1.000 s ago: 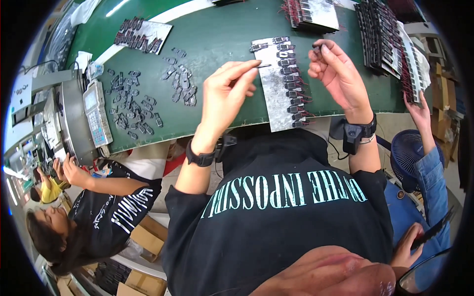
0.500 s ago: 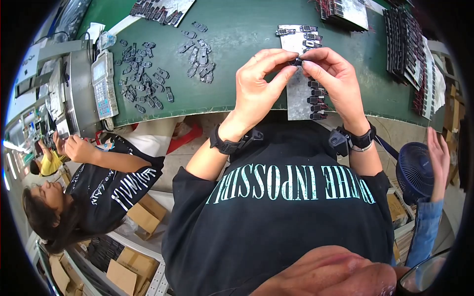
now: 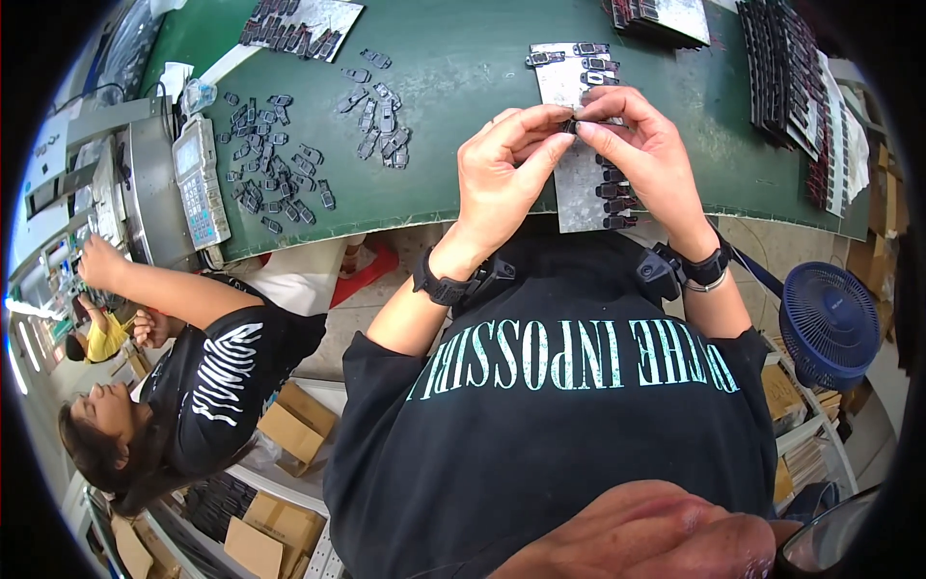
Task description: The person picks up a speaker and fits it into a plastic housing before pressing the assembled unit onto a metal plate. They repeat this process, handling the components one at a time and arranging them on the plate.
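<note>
A small black part (image 3: pixel 571 125), mostly covered by fingers, is pinched between my two hands over the green table. My left hand (image 3: pixel 502 169) has thumb and fingertips closed on it from the left. From the right, the thumb and bent fingers of my right hand (image 3: pixel 648 159) press against it. Under my hands lies a pale metal plate (image 3: pixel 579 203). Small black modules (image 3: pixel 614 191) line its right side, several near the front edge and others (image 3: pixel 591 48) at the far end; my right hand hides the middle of the row.
Loose black modules (image 3: pixel 260 145) lie scattered at left, with a second group (image 3: pixel 386 125) beside them. Loaded plates (image 3: pixel 299 29) sit at the far left, stacked plates (image 3: pixel 786 87) at right. A keypad device (image 3: pixel 198 183) stands near a co-worker (image 3: pixel 193 376). A blue fan (image 3: pixel 830 323) is at right.
My fingers have shifted slightly around the small black part, which is now more hidden. The co-worker at left has raised an arm forward. Another person's hand at right has left the view.
</note>
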A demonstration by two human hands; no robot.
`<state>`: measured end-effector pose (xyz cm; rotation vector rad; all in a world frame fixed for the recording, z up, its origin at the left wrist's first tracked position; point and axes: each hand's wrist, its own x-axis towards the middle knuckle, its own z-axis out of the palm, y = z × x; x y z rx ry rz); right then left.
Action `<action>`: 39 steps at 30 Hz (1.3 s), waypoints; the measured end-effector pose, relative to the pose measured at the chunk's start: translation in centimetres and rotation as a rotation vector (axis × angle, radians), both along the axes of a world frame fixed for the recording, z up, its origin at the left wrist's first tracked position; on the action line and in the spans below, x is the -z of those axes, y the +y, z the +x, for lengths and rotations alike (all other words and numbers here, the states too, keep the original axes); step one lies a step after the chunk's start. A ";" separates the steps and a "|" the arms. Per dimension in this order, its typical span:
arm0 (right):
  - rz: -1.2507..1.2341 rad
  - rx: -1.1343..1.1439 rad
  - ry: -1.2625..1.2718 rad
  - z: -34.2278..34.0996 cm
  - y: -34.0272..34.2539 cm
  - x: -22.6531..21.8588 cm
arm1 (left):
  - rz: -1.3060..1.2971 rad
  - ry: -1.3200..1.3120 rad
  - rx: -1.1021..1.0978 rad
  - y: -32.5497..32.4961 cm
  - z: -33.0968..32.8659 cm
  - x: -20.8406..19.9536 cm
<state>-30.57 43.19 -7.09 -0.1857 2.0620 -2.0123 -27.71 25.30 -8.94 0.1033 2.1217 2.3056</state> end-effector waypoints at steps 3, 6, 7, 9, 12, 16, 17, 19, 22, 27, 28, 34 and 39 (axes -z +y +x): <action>-0.114 -0.087 -0.132 -0.4 0.6 0.1 | 0.025 -0.031 0.003 0.0 0.1 -0.1; -0.140 -0.139 -0.189 -0.6 0.9 0.3 | 0.041 -0.064 0.002 0.0 0.2 0.0; -0.109 -0.149 -0.179 -0.6 0.9 0.3 | 0.055 -0.079 0.007 0.0 0.2 0.1; -0.079 -0.158 -0.172 -0.5 1.0 0.3 | 0.082 -0.108 0.015 -0.1 0.2 0.3; -0.042 -0.154 -0.163 -0.5 0.8 -0.2 | 0.111 -0.150 0.013 -0.1 0.1 0.2; 0.024 -0.092 -0.125 -0.1 0.4 -0.5 | 0.187 -0.220 0.030 -0.1 0.2 -0.3; 0.024 -0.093 -0.127 -0.1 0.5 -0.6 | 0.217 -0.244 0.039 -0.1 0.2 -0.4; 0.136 -0.149 -0.069 0.0 0.6 -1.1 | 0.219 -0.239 0.028 0.0 0.4 -0.3; 0.223 -0.171 0.001 0.2 0.7 -1.1 | 0.225 -0.224 0.011 0.4 0.4 -0.2; 0.330 -0.137 0.146 0.5 0.2 -1.4 | 0.313 -0.238 -0.057 0.9 0.5 -0.2; 0.353 -0.126 0.180 0.6 0.1 -1.6 | 0.351 -0.246 -0.063 0.9 0.4 0.0; 0.286 -0.057 0.258 1.0 0.2 -1.5 | 0.410 -0.348 -0.053 0.4 -0.1 -0.3; 0.305 -0.002 0.309 1.2 0.4 -1.3 | 0.407 -0.326 -0.048 0.8 0.2 -0.6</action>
